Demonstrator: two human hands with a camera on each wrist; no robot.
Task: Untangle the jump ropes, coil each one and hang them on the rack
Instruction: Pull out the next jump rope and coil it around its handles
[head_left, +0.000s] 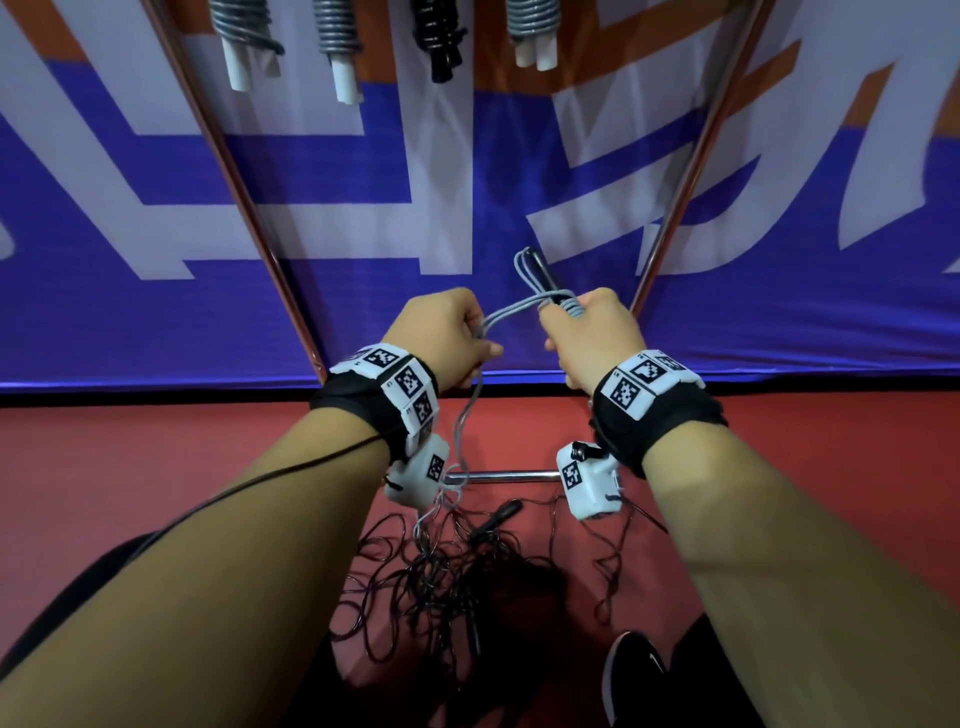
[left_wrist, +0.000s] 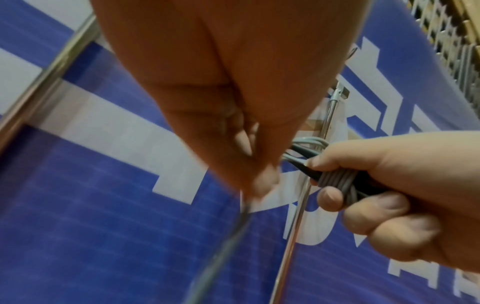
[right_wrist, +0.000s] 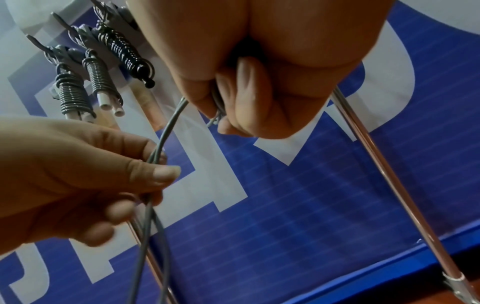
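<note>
My right hand (head_left: 582, 332) grips the dark handles of a grey jump rope (head_left: 511, 312), with several turns of cord wound round them (left_wrist: 335, 179). A loop and the handle ends (head_left: 537, 270) stick out above that fist. My left hand (head_left: 462, 338) pinches the same cord a short way to the left. From it the cord (left_wrist: 226, 246) hangs down to the floor. A tangle of black ropes (head_left: 457, 571) with a black handle (head_left: 498, 514) lies on the red floor between my arms. Several coiled ropes (head_left: 337, 36) hang from the rack at the top.
Two slanting metal rack poles (head_left: 249, 208) (head_left: 691, 171) stand before a blue and white banner (head_left: 415, 156). The rack's base bar (head_left: 504, 474) lies on the floor below my wrists. A black shoe (head_left: 634, 675) is at the bottom right.
</note>
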